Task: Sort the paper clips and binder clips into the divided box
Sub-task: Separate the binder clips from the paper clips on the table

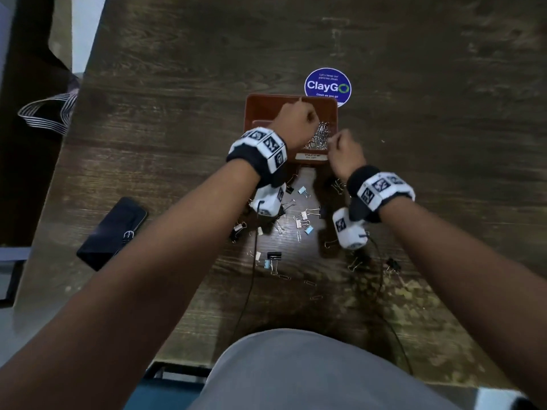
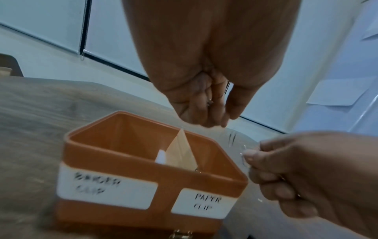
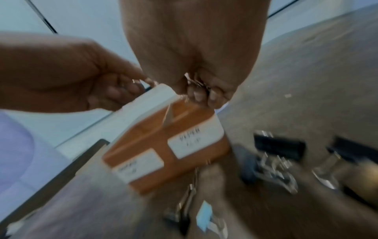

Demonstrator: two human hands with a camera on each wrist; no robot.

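The orange divided box (image 1: 251,102) (image 2: 163,177) (image 3: 155,137) stands mid-table, labelled "BINDER CLIP" (image 2: 106,187) on the left and "PAPER CLIP" (image 2: 204,203) on the right. A silver pile of paper clips (image 1: 319,137) fills the right compartment. My left hand (image 1: 296,119) (image 2: 206,110) hovers over the box with fingers curled round a small metal clip (image 2: 209,102). Blurred wire streaks (image 2: 232,139) hang below it. My right hand (image 1: 344,149) (image 3: 201,93), at the box's right edge, pinches paper clips (image 3: 196,82) (image 2: 244,156). Binder clips (image 1: 273,255) (image 3: 278,145) and loose paper clips lie scattered in front of the box.
A dark phone (image 1: 112,232) lies at the left of the wooden table. A blue round sticker (image 1: 328,86) sits behind the box. A striped strap (image 1: 50,113) hangs off the left edge. Thin black cables (image 1: 251,291) run toward my lap.
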